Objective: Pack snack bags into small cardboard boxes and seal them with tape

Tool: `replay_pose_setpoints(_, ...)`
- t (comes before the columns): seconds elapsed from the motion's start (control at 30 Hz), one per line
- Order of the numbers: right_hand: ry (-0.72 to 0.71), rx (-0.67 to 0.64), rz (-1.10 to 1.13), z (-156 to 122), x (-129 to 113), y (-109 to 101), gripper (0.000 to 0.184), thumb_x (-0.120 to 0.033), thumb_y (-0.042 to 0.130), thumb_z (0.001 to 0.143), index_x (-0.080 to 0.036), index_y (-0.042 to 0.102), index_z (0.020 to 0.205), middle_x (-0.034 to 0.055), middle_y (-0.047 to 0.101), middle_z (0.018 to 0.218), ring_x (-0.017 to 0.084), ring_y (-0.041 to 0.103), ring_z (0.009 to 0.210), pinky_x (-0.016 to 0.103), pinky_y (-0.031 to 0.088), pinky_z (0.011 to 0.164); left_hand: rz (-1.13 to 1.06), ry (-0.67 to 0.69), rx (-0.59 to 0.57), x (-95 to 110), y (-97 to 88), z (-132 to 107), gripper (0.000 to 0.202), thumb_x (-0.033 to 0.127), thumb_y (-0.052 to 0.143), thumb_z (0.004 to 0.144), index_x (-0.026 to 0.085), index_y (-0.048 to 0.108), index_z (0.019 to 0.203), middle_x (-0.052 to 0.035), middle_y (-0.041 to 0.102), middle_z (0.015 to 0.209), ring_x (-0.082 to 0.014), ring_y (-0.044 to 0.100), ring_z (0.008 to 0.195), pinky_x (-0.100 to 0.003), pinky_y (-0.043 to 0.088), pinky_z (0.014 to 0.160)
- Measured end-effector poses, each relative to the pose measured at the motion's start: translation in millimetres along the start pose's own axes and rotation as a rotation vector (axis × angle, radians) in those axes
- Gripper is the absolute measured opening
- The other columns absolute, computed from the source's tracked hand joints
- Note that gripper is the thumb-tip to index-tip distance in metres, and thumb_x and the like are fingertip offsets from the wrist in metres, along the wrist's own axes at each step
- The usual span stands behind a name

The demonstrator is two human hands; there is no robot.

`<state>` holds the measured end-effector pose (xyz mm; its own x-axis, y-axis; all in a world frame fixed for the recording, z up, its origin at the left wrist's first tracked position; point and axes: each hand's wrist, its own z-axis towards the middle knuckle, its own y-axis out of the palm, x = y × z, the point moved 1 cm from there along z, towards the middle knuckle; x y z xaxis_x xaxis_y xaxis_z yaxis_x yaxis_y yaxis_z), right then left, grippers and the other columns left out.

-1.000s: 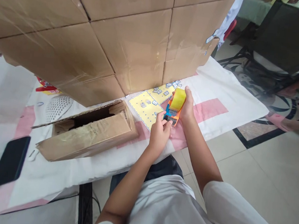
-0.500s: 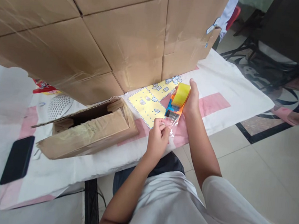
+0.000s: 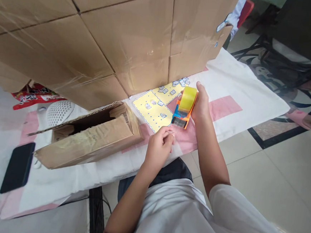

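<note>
My right hand (image 3: 200,104) is wrapped round a tape dispenser (image 3: 182,113), orange and blue, with a yellow roll of tape (image 3: 188,98) on it. Just left of its cutting end, my left hand (image 3: 160,143) is closed in a pinch. A piece of clear tape (image 3: 172,133) shows faintly at the fingertips. Below the dispenser lies a yellow patterned sheet (image 3: 150,110) with several small paper cut-outs (image 3: 163,115) on it. Beyond it rises a large brown cardboard panel (image 3: 129,39) with taped seams.
A narrow open cardboard box (image 3: 94,140) stands on the cloth-covered table (image 3: 255,85), left of my hands. Further left are a black phone (image 3: 18,168), a white perforated object (image 3: 60,112) and red packets (image 3: 34,95). Tiled floor (image 3: 289,159) lies to the right.
The strip of clear tape stretched between the dispenser and my left hand has come away from the dispenser. My left hand has moved slightly left and down.
</note>
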<state>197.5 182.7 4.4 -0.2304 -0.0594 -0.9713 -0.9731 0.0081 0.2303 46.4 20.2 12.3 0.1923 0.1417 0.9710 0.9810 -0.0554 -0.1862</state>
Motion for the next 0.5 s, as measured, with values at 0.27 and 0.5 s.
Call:
replay_pose_setpoints(0.27,-0.087,0.073,-0.008,-5.5,-12.3,-4.9,0.069,-0.086,0.051,0.085,-0.020,0.069,0.095,0.0098,0.073,0.080,0.033,0.073,0.098,0.047,0.059,0.078,0.115,-0.043,0.027,-25.7,0.3,7.3,0.018,0.030,0.059,0.094,0.021,0.066,0.107,0.0011,0.073,0.075,-0.0111,0.056,0.052,-0.024,0.044,0.061)
replay_pose_setpoints(0.5,0.050,-0.034,0.089,-10.5,-15.4,-2.1,0.057,-0.075,0.066,0.082,-0.019,0.067,0.091,0.0071,0.070,0.069,0.032,0.073,0.086,0.045,0.059,0.074,-0.075,-0.054,0.008,-40.8,-0.8,13.5,0.022,0.039,0.064,0.090,0.019,0.072,0.097,-0.0017,0.073,0.074,-0.0137,0.062,0.060,-0.022,0.045,0.054)
